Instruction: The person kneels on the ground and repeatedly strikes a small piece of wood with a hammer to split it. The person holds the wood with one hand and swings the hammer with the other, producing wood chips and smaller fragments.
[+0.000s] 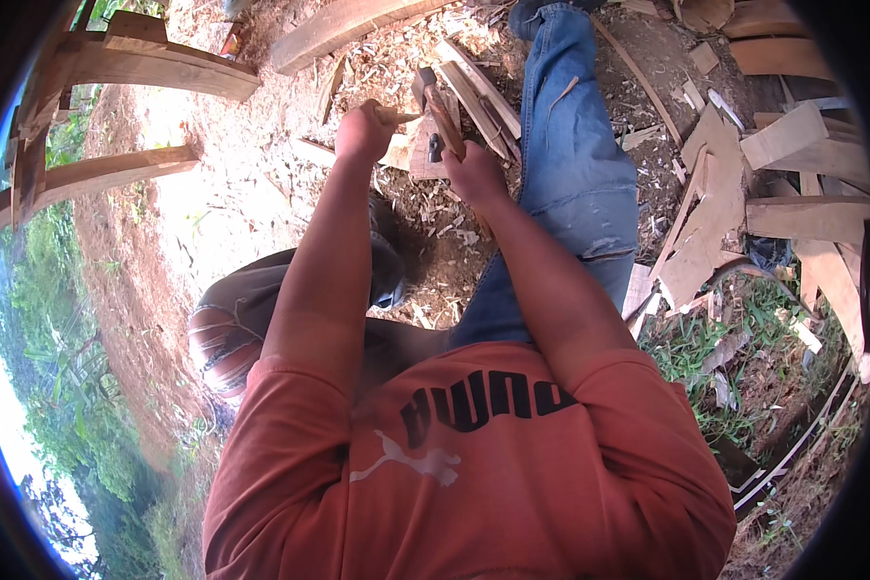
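Note:
My left hand (361, 132) is closed around one end of a small pale wood piece (396, 116), which points to the right. In my right hand (476, 174) is a wooden-handled striking tool (444, 120), gripped low on the handle. Its dark metal head is up and to the left, just beyond the wood piece; whether it is a hammer or a hatchet I cannot tell. A small dark metal part (435, 148) shows beside my right fingers; its link to the tool is unclear. Below both hands lies a wood block (425, 159), partly hidden.
My jeans-clad leg (575, 145) stretches forward at right; the other is bent at left. Narrow boards (478, 101) lie near my right hand, a curved beam (348, 34) farther off. Offcuts (710, 203) pile up at right. A timber frame (116, 68) stands at left. Chips cover the soil.

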